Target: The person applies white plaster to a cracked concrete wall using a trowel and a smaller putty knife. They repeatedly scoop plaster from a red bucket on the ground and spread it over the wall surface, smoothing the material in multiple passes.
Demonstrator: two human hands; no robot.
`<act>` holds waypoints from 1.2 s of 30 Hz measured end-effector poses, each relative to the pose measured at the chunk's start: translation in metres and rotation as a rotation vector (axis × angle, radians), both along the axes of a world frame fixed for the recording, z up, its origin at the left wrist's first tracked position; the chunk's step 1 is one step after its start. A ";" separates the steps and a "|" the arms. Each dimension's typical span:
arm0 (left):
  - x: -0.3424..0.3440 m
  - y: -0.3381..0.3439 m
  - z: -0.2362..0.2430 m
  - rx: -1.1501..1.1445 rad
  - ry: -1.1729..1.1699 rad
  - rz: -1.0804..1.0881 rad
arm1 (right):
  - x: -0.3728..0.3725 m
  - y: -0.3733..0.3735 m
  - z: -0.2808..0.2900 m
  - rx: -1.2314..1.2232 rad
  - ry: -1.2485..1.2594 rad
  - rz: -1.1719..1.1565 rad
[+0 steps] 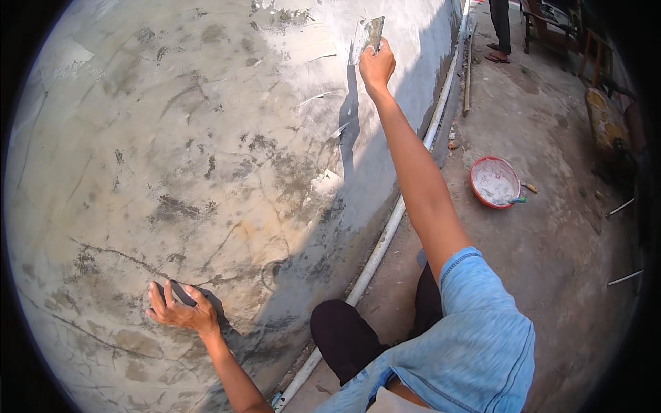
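High on the cracked grey wall (pixel 227 158), my right hand (pixel 377 65) grips a putty knife whose handle is hidden in the fist. The putty knife's flat rectangular blade (pixel 367 36) points upward, streaked with white. White putty (pixel 310 43) is smeared on the wall left of the blade. A thicker white patch (pixel 326 182) shows lower down. At the lower left, my left hand (pixel 182 310) has its fingers spread against or just off the wall and holds nothing. A dark crack (pixel 131 260) runs above it.
A white pipe (pixel 385 244) runs along the wall's foot. On the concrete ground to the right sits a red-rimmed basin (pixel 475 180) of white putty, with a green-handled tool (pixel 518 200) and a wooden-handled one (pixel 529 187). A person (pixel 500 31) stands far right near wooden furniture (pixel 549 26).
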State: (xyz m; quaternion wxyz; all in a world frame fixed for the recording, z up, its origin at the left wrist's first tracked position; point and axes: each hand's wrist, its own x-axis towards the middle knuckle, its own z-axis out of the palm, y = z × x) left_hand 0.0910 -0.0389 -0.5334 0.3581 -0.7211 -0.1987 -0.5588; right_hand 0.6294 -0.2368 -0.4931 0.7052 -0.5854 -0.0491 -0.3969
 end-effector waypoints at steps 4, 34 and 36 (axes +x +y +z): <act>-0.007 0.001 0.003 0.000 0.004 0.012 | -0.030 0.023 0.027 -0.080 0.004 0.079; -0.004 0.002 -0.002 0.016 -0.012 0.054 | -0.174 0.090 0.077 -0.293 -0.777 -0.064; -0.008 0.004 -0.001 0.027 -0.007 0.054 | -0.188 0.078 0.071 -0.211 -0.903 0.080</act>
